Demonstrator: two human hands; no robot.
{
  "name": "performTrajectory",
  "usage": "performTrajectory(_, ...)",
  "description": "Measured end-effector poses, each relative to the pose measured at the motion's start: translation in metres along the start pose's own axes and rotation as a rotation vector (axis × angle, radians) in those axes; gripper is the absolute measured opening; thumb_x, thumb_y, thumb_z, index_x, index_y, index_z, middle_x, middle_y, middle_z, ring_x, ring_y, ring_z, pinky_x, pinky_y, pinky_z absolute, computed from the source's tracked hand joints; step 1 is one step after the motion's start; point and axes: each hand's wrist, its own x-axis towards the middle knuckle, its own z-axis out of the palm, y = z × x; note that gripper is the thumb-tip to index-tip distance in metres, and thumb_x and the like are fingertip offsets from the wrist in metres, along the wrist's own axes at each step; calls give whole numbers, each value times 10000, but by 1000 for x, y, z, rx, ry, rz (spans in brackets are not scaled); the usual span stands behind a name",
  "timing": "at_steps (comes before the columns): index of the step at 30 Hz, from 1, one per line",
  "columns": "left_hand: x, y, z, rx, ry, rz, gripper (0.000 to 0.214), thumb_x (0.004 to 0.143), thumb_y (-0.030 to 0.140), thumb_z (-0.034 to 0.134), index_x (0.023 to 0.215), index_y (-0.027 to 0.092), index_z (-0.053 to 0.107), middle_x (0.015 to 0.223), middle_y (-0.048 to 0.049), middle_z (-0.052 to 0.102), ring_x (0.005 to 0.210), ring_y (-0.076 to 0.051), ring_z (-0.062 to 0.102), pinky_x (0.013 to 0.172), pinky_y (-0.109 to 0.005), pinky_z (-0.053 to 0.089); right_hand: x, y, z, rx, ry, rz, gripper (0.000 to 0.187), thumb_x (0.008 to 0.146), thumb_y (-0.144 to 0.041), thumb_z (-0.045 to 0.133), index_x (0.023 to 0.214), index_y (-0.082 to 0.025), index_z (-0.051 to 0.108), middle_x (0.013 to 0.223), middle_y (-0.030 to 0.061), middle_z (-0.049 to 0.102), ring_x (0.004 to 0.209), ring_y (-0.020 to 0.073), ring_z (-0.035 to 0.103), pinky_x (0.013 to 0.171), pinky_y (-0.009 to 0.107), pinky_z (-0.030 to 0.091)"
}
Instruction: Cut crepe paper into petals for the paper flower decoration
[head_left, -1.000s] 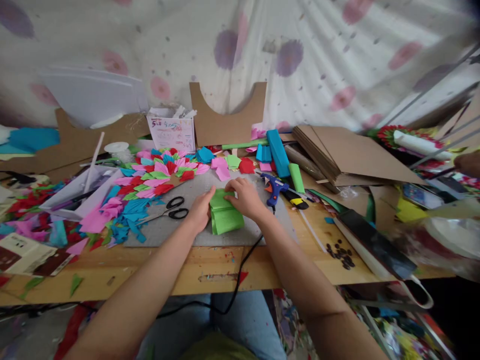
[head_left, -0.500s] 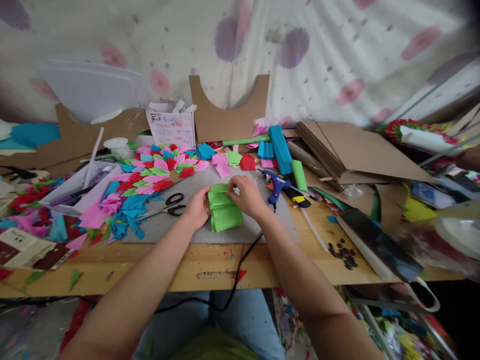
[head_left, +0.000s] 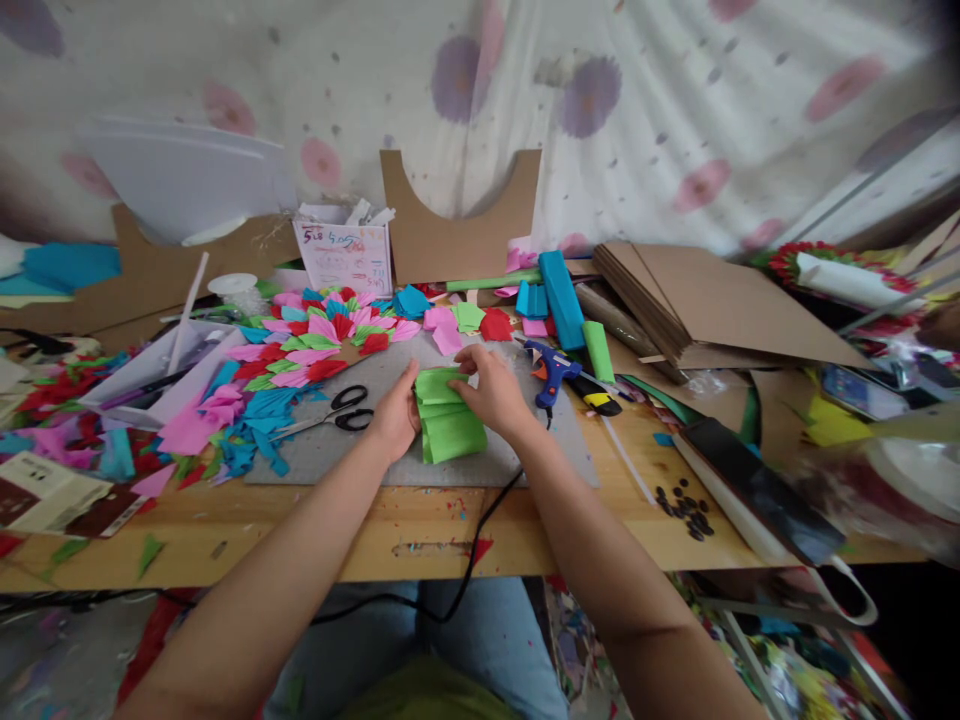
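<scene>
A piece of green crepe paper (head_left: 452,432), folded in layers, is held between my two hands above the grey cutting mat (head_left: 322,465). My left hand (head_left: 397,415) grips its left edge, with the fingers partly hidden behind the paper. My right hand (head_left: 491,385) is closed on the upper right part, thumb and fingertips at the fold. Black-handled scissors (head_left: 349,408) lie on the mat just left of my left hand. A blue glue gun (head_left: 553,372) rests to the right of my right hand, its black cable running down over the table edge.
Colourful crepe-paper petals (head_left: 315,340) spread across the left and back. A white tray (head_left: 202,365) with pens stands left. Stacked cardboard sheets (head_left: 720,300), a yellow-black cutter (head_left: 600,398), small dark discs (head_left: 690,512) and a phone-like black object (head_left: 757,480) are to the right.
My right hand's fingers have shifted slightly at the top fold of the green crepe paper. Both hands stay in nearly the same place.
</scene>
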Motion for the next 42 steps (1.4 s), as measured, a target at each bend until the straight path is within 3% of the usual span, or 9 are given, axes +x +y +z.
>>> performTrajectory(3,1,-4,-1,55,33,103,263,632,343,718,783,141,641,702,-38,685,697,-195,649,633,-285,489,0,-1,1,-5,0,-11,251,714,-157,609,946,-185,517,846,51,614,847,209,533,761,345,395)
performTrajectory(8,5,-7,-4,51,103,154,321,519,331,784,725,146,622,655,-26,671,684,-202,645,618,-288,474,0,3,3,50,74,-53,291,688,-174,624,963,-176,530,931,79,570,880,205,516,795,360,411)
performTrajectory(10,6,-8,-5,56,104,175,330,511,344,785,719,145,624,651,-27,668,675,-201,642,621,-292,473,0,6,3,175,74,-38,331,668,-186,637,981,-182,530,984,83,556,879,190,520,798,352,422)
performTrajectory(14,6,-8,-5,83,92,224,314,530,354,772,726,153,631,627,-3,653,621,-169,620,621,-281,468,1,9,6,605,-94,114,350,671,-260,629,1003,-198,536,872,32,594,771,141,544,699,290,439)
performTrajectory(16,6,-8,-4,100,86,242,295,544,348,762,732,159,636,620,10,644,611,-153,607,620,-269,462,0,8,9,758,-136,188,301,664,-327,636,927,-195,572,783,4,593,705,123,530,640,262,420)
performTrajectory(19,5,-8,-3,134,81,255,273,571,346,741,741,160,636,627,12,636,636,-151,603,629,-260,456,-1,6,15,863,-93,246,251,623,-397,660,723,-179,586,641,-27,546,593,99,475,558,237,365)
performTrajectory(23,4,-8,-2,199,86,296,286,620,368,708,807,171,619,685,9,640,680,-154,603,646,-260,456,0,4,23,864,7,266,260,606,-416,662,607,-179,554,528,-49,466,504,82,392,482,224,288)
performTrajectory(29,8,-13,-7,448,147,357,365,550,292,766,864,175,622,814,-24,671,719,-169,604,652,-263,465,0,3,22,812,147,291,214,635,-379,644,668,-171,604,550,-36,498,500,82,382,478,223,281)
performTrajectory(42,8,-16,-4,509,130,309,229,573,342,721,695,167,637,595,23,613,508,-114,505,476,-214,394,0,8,29,808,317,318,200,687,-378,574,684,-184,524,623,-25,513,565,106,446,540,230,355)
